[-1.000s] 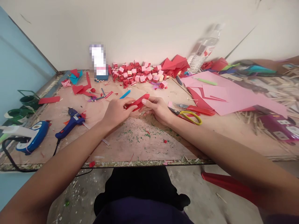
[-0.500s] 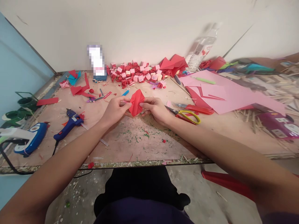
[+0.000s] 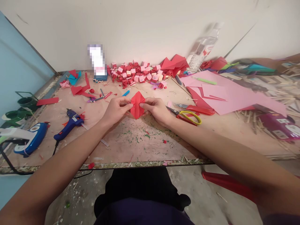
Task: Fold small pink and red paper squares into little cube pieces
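A small sheet of red paper [image 3: 137, 107], creased and folded into a pointed six-sided shape, is held up between both hands above the table. My left hand [image 3: 118, 109] pinches its left edge, thumb in front. On the opposite edge my right hand [image 3: 156, 109] has the same kind of pinch; the fingertips behind the paper are partly hidden. Just right of that hand lie scissors [image 3: 191, 117] with yellow and red handles and a red utility knife [image 3: 199, 109]. A blue stick [image 3: 126, 93] rests behind my left hand.
Small folded red and pink paper cubes [image 3: 136, 73] are heaped at the wall beside a phone [image 3: 97, 61]. Pink paper sheets [image 3: 243, 93] and a plastic bottle [image 3: 203, 47] are at right. A blue glue gun [image 3: 69, 125] lies left; green scraps dot the table [image 3: 150, 150].
The red paper has turned slightly between my fingers, standing more upright with its middle crease facing me. Both hands keep hold of it in nearly the same place.
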`<state>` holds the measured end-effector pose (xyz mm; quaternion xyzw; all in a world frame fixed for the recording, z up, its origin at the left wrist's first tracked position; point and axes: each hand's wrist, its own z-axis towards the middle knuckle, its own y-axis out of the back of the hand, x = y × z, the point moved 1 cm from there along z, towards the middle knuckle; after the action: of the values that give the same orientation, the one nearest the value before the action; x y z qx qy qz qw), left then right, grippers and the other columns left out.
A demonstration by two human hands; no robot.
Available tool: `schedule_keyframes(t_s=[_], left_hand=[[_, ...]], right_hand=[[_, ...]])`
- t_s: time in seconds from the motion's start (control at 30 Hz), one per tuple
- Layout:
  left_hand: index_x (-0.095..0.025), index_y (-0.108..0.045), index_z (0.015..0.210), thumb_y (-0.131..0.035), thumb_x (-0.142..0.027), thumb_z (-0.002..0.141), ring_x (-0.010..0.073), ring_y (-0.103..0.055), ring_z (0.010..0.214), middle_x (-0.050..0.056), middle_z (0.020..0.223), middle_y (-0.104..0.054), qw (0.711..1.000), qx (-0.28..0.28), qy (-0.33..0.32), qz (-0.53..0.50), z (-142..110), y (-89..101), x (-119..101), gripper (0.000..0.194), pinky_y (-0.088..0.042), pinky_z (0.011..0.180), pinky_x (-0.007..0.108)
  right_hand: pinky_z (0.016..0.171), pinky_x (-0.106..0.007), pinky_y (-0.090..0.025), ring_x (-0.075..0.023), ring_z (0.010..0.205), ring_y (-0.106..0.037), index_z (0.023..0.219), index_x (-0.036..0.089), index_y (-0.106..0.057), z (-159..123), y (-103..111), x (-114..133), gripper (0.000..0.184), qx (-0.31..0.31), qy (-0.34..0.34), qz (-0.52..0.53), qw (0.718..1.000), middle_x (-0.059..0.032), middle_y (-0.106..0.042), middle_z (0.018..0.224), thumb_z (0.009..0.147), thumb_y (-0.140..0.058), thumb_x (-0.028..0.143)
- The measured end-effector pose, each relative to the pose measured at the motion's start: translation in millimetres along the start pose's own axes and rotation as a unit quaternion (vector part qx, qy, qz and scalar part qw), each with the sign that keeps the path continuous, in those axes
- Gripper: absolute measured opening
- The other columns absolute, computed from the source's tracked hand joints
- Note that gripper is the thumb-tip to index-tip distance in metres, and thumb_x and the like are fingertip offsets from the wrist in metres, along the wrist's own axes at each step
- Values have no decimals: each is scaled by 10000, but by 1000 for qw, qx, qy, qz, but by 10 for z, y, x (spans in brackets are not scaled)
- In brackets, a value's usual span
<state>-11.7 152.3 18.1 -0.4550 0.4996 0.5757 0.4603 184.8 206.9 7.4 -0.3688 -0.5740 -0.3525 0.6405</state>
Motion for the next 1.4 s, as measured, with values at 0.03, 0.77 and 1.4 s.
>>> schedule_keyframes(t_s=[0.03,0.77,1.4], left_hand=[[-187,-762,891,-786,-382,874,238,-800,741,73,843,-817,1000,-7,-1,2,-4,-3,-6,197,-681,650,355],[-185,-758,836,-931,-357,664,216,-755,691,51,779,-801,998,-49,-8,-40,25,-12,43,299,-663,655,352],[-206,-835,746,-908,-392,710,252,-775,844,64,885,-843,993,-34,-107,45,22,-11,-38,202,-659,849,427]], right_hand=[[611,-271,-574,-157,658,-678,790,185,-817,1,0,-3,158,0,3,-7,1000,-30,-774,764,775,-844,340],[572,-267,-494,-140,619,-607,824,158,-832,36,23,-34,175,0,1,32,999,-13,-719,698,729,-857,303],[592,-252,-556,-141,657,-669,836,170,-842,24,7,-82,155,6,22,-11,1000,-33,-796,818,790,-824,318]])
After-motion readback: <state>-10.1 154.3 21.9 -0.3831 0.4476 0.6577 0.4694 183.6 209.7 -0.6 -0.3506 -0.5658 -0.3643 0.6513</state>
